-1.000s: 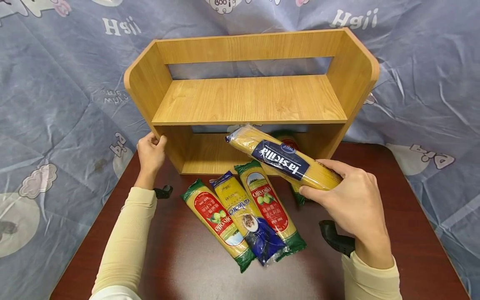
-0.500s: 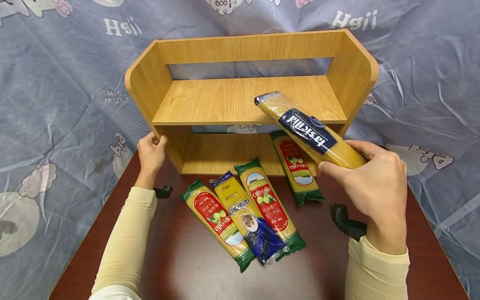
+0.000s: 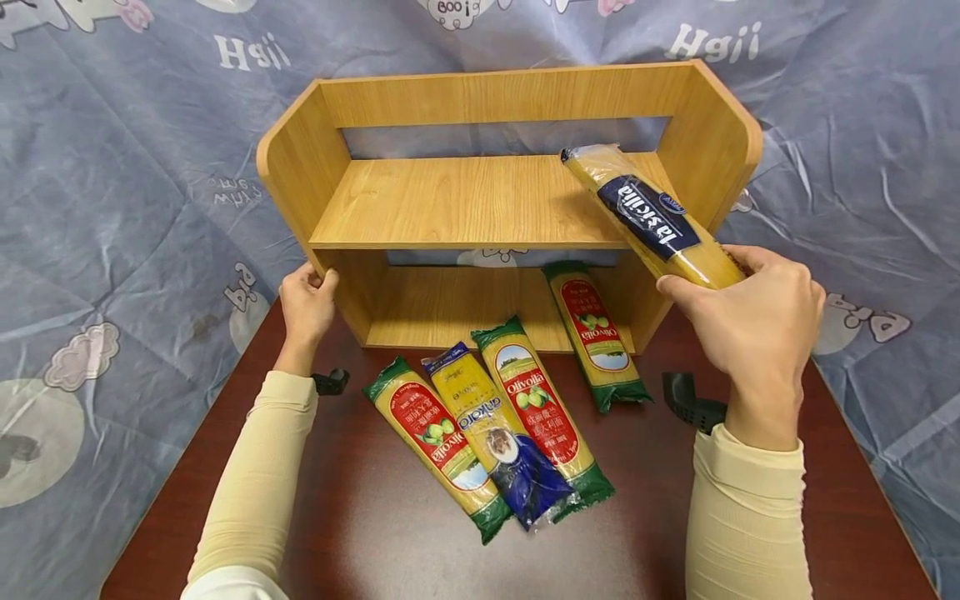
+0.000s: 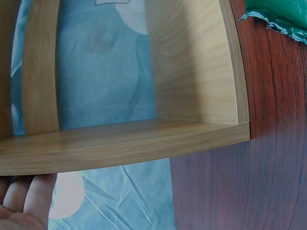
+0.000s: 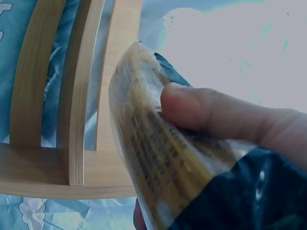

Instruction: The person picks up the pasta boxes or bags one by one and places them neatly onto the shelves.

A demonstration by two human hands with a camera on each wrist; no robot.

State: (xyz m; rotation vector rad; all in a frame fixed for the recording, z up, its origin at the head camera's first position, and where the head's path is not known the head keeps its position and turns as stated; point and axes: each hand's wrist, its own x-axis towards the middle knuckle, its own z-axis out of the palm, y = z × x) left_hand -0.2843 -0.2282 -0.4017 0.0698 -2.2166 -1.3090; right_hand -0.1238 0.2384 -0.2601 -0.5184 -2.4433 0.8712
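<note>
My right hand (image 3: pixel 757 312) grips the near end of a yellow spaghetti packet (image 3: pixel 648 212) with a dark blue "la sicilia" label. The packet is tilted, its far end over the right part of the upper board of a wooden shelf (image 3: pixel 450 200). In the right wrist view the thumb presses the clear wrap of the packet (image 5: pixel 148 129). My left hand (image 3: pixel 306 308) holds the front edge of the shelf's left side panel, thumb toward the inner side. From the left wrist, curled fingers (image 4: pixel 33 196) show against the panel's outer face (image 4: pixel 96 151).
On the dark red table (image 3: pixel 360 517) lie a green-ended Olivoila packet (image 3: pixel 438 446), a blue and yellow ankara packet (image 3: pixel 495 433) and another Olivoila packet (image 3: pixel 534 404), side by side. A further Olivoila packet (image 3: pixel 596 333) rests partly in the lower compartment, its near end sticking out.
My right hand has carried the la sicilia packet up and to the right, from in front of the lower compartment to the upper board. The left hand stays on the side panel.
</note>
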